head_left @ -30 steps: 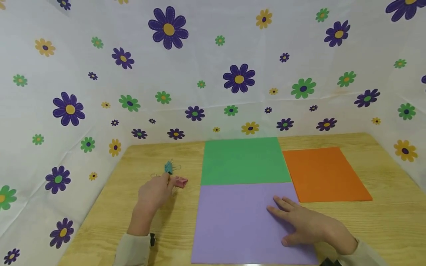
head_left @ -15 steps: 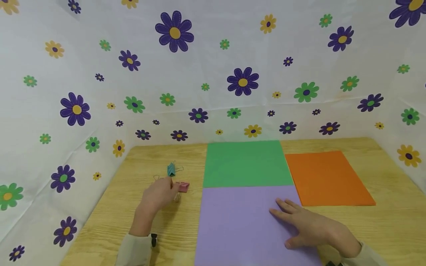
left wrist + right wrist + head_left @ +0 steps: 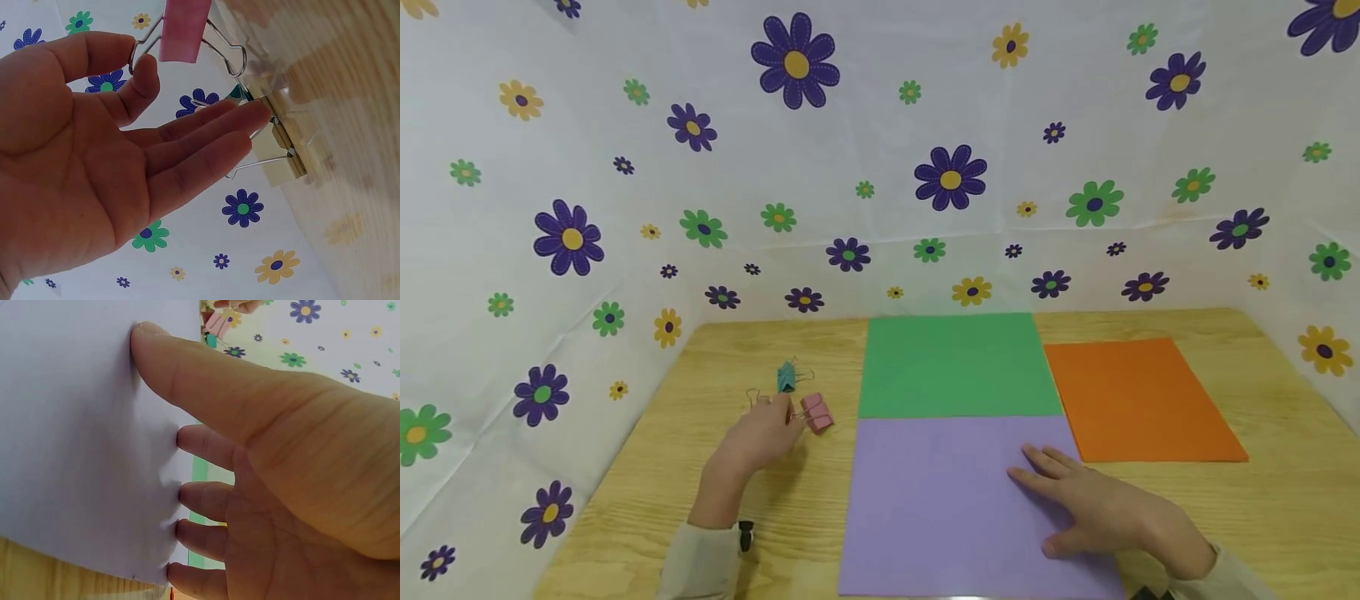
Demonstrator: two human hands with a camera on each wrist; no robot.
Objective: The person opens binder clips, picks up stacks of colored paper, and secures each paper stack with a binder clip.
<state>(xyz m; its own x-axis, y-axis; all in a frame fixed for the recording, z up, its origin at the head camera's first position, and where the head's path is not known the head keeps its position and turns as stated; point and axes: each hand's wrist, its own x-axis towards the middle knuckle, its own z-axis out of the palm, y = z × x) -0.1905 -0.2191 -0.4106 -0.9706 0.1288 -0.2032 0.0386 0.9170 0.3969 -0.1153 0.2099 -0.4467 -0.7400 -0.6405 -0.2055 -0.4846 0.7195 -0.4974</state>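
My left hand [image 3: 758,442] pinches a pink binder clip [image 3: 817,414] by one wire handle, between thumb and index finger. The pink body points away from the fingertips, and the remaining fingers extend loosely below it in the left wrist view. Just beyond the hand is a teal binder clip [image 3: 786,377]. A pale yellow binder clip [image 3: 275,165] sits behind the fingers on the table, mostly covered by the hand in the head view. My right hand [image 3: 1101,508] rests with spread fingers on the right side of a purple sheet [image 3: 940,500], fingertips touching it.
Beyond the purple sheet, a green sheet [image 3: 958,367] lies against its far edge. An orange sheet [image 3: 1146,400] lies to their right. Flower-printed white cloth [image 3: 865,125] encloses the wooden table [image 3: 647,492] at the back and sides.
The pink clip has turned and shifted slightly right in my left hand's pinch, away from where it lay. My right hand keeps its place on the purple sheet. The head view shifts slightly.
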